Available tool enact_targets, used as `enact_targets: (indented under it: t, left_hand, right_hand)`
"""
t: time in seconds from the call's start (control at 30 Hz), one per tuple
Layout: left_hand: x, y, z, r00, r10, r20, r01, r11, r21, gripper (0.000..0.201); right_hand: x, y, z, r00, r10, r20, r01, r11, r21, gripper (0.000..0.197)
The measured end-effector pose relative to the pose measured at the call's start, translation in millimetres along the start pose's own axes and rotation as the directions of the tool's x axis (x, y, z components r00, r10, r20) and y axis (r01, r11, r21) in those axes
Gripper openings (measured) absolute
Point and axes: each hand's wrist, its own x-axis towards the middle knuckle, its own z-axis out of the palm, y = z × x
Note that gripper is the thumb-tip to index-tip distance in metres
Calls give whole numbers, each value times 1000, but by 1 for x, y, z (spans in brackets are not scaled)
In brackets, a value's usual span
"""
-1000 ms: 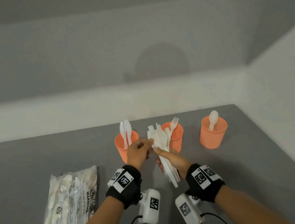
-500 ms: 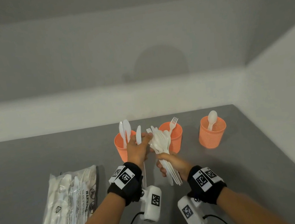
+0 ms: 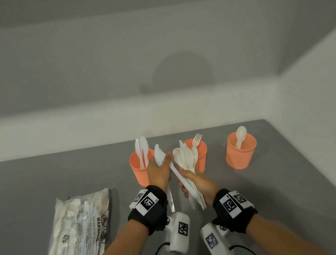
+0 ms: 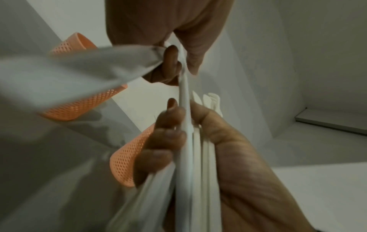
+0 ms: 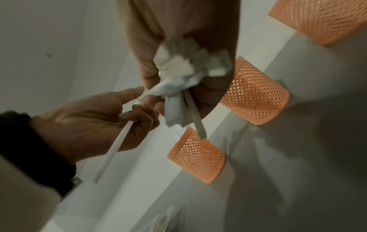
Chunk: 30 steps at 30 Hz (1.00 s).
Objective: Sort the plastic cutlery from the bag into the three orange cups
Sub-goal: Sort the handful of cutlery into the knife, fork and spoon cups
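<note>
Plastic cutlery bundle (image 3: 186, 163) in right hand (image 3: 199, 184)

Grey matte tabletop (image 3: 40, 177), set into a corner. Back wall (image 3: 110, 59) is plain grey, lighter band along its base where it meets the table. Right-hand wall (image 3: 320, 95) is paler, off-white, running along the table's right edge. Soft rounded shadow (image 3: 183, 71) on the back wall, roughly centre. Lighting is even and diffuse, source not visible. Right wrist view shows faint shadows on the tabletop near the wall.
</note>
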Motion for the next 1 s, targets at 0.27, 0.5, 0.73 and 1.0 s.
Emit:
enact_targets:
  t: [0.27,0.5,0.73,1.0]
  left_hand:
    - [-10,-14,5,998,59,-20,-57,996,67,30]
    - [6,3,-14,988,61,-144,-74,994,-83,40]
    - [17,17,-25,975,-150,163,129,982,137,27]
    - [16,18,-21,964,-173,203,131,970,205,29]
  right_hand:
    - [2,7,2,994,-42,-100,42,999,2,15]
    - [-1,3,-5,996,81,19,-81,997,-4,12]
    - [-12,-3,-3,938,179,297,-191,981,13,21]
    - [-11,-2,-4,939,196,283,-194,980,-34,19]
